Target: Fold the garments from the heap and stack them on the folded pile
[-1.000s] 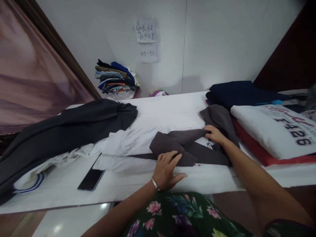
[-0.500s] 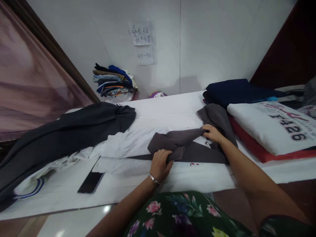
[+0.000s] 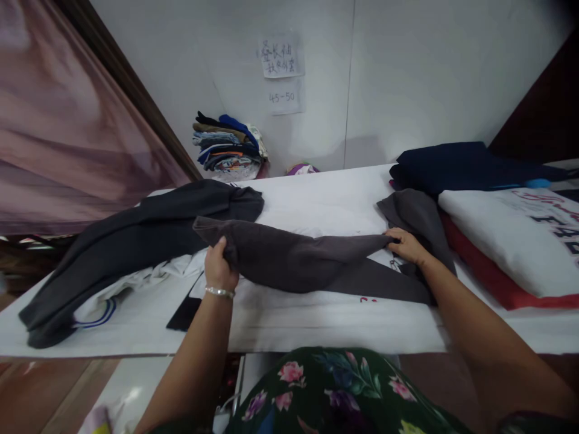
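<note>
A dark grey-brown garment [image 3: 289, 256] stretches across the table in front of me, with a long sleeve-like part drawn out to the left. My left hand [image 3: 221, 268] is closed on that part near its left end. On the right, my right hand [image 3: 406, 246] pinches the upper edge of the same garment. Another dark grey bunch of cloth [image 3: 414, 214] lies just behind my right hand; I cannot tell whether it is the same piece. White cloth [image 3: 271, 307] with small red marks shows beneath.
A long dark garment [image 3: 131, 241] lies at left over white cloth with blue stripes. A black phone [image 3: 183, 313] is partly behind my left forearm. Folded white [image 3: 502, 241], red and navy clothes [image 3: 461, 166] are piled at right. A clothes stack [image 3: 230, 147] stands by the wall.
My left hand has moved left and up, pulling the folded grey sleeve-like part out straight. My right hand keeps its grip. The view has shifted slightly left.
</note>
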Action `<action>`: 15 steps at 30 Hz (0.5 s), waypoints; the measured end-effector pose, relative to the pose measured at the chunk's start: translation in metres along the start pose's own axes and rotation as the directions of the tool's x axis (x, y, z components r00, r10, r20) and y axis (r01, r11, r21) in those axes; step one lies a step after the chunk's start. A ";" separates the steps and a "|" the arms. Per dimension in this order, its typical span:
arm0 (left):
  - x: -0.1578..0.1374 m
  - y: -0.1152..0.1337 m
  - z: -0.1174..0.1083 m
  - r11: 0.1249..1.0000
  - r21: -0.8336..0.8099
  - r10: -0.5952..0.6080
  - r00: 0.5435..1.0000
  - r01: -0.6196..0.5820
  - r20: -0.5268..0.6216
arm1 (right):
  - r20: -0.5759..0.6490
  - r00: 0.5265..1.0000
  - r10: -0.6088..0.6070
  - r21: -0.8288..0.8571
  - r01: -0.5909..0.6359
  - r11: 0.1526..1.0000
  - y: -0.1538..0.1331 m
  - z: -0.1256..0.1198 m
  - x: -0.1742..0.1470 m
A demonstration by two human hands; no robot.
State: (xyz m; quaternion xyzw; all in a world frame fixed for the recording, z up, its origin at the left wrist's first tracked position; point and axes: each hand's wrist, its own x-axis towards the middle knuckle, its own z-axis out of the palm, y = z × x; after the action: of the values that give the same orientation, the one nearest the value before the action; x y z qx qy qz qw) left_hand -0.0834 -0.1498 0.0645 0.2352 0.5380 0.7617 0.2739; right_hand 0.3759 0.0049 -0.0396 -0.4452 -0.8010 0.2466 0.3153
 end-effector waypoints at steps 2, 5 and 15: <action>0.020 -0.002 -0.009 0.959 -0.135 -0.257 0.966 0.249 -0.041 | 0.008 1.000 0.004 -0.006 -0.004 1.000 0.001 0.000 0.000; 0.030 -0.011 -0.020 0.859 -0.221 -0.480 0.877 0.462 -0.030 | 0.017 1.000 0.000 0.001 0.000 1.000 0.001 0.000 -0.001; 0.039 -0.004 -0.014 0.926 -0.190 -0.332 0.943 0.327 0.007 | 0.006 0.988 0.153 0.198 -0.151 0.969 -0.008 -0.007 -0.003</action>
State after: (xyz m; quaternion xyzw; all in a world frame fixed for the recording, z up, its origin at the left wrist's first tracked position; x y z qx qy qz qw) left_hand -0.1205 -0.1320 0.0584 0.1049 0.4985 0.7553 0.4123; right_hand 0.3776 -0.0011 -0.0302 -0.4728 -0.7346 0.3461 0.3420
